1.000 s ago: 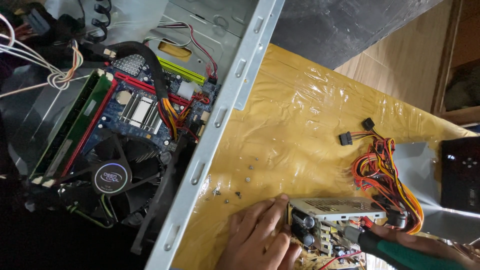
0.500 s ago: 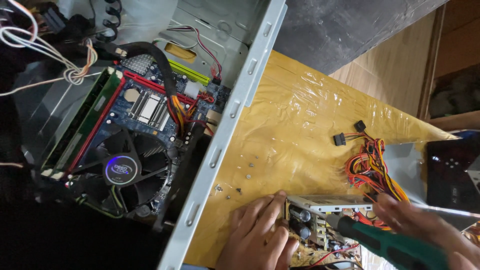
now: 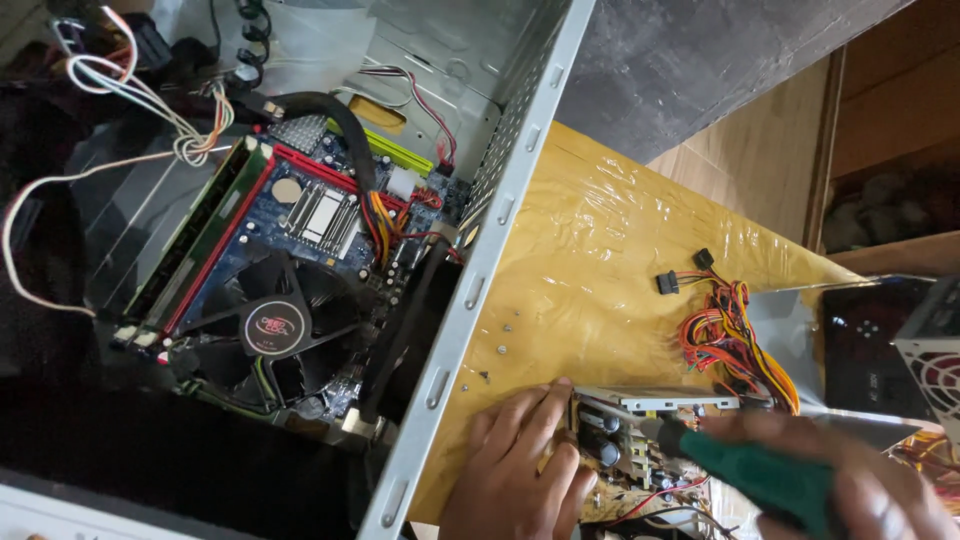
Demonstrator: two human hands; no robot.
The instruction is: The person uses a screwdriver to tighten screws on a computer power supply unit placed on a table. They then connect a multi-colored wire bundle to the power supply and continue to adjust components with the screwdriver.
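My left hand (image 3: 520,465) rests flat on the yellow plastic-covered table (image 3: 590,260), its fingers pressing the left edge of an opened power supply board (image 3: 640,440) with capacitors and coils. My right hand (image 3: 860,480) grips a green-handled screwdriver (image 3: 750,468), whose tip end points into the board. A bundle of red, yellow and orange cables (image 3: 730,335) with black connectors runs from the board toward the back.
An open computer case (image 3: 500,230) lies at left, showing a blue motherboard (image 3: 320,220), a black cooler fan (image 3: 272,325) and loose white wires (image 3: 130,110). Small screws (image 3: 503,337) lie beside the case. A grey power supply housing (image 3: 935,360) stands at right.
The view has shifted slightly. My right hand with the screwdriver has moved left, closer over the board. My left hand stays on the board's edge.
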